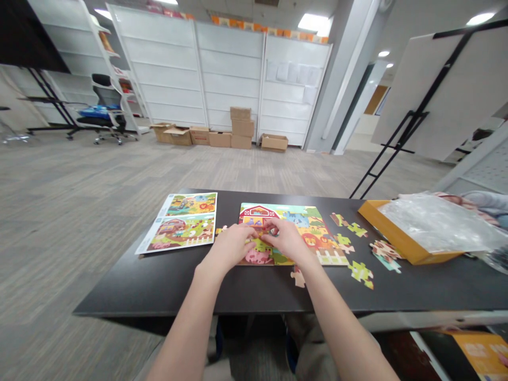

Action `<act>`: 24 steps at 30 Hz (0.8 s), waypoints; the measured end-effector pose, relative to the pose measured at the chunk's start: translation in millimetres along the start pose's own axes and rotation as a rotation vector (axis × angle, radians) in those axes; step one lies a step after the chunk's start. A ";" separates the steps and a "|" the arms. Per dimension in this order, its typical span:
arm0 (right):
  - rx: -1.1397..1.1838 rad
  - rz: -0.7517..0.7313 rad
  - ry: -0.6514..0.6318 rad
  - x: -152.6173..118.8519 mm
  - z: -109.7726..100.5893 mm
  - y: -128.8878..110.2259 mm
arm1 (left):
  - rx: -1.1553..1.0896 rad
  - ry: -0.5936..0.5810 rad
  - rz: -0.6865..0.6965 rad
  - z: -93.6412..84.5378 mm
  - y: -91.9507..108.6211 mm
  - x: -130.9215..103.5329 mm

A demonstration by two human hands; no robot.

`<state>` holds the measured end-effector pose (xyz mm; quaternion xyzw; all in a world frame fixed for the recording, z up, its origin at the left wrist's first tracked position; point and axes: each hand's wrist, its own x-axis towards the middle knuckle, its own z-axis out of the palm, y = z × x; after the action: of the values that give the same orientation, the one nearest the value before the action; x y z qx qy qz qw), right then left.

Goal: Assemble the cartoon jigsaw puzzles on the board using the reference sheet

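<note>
A colourful jigsaw puzzle point(309, 222) lies on the black table, showing a red barn, lions and a white fence. My left hand point(234, 244) rests over its left part, fingers bent toward the middle. My right hand point(286, 241) comes in from the right, its fingertips close to those of my left. Both hands' fingers are pinched around a small spot below the barn; whatever they grip is too small to name. Left of the puzzle lies a printed picture sheet point(182, 225). A loose piece point(297, 277) sits near my right wrist.
Several loose pieces point(361, 271) are scattered on the table point(159, 291) to the right of the puzzle. Beyond them stands an orange box point(397, 241) with clear plastic wrapping point(432, 222). A black easel frame point(397, 143) rises behind the table at the right.
</note>
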<state>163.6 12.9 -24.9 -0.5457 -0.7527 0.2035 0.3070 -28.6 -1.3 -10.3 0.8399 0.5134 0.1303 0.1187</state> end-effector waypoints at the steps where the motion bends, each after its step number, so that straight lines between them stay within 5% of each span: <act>1: -0.015 -0.019 -0.003 -0.7 -1.4 0.4 | 0.014 -0.013 0.003 0.1 0.4 0.6; 14: -0.131 0.048 0.169 -27.1 -79.1 24.6 | -0.025 0.047 0.139 5.0 7.9 4.6; 24: -0.130 0.054 0.158 -47.7 -103.1 40.2 | -0.013 -0.048 0.254 21.3 9.7 22.1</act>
<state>272.6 -22.3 13.0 -0.5989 -0.7227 0.1188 0.3239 -3.6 12.7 -24.9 0.9002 0.3992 0.1275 0.1188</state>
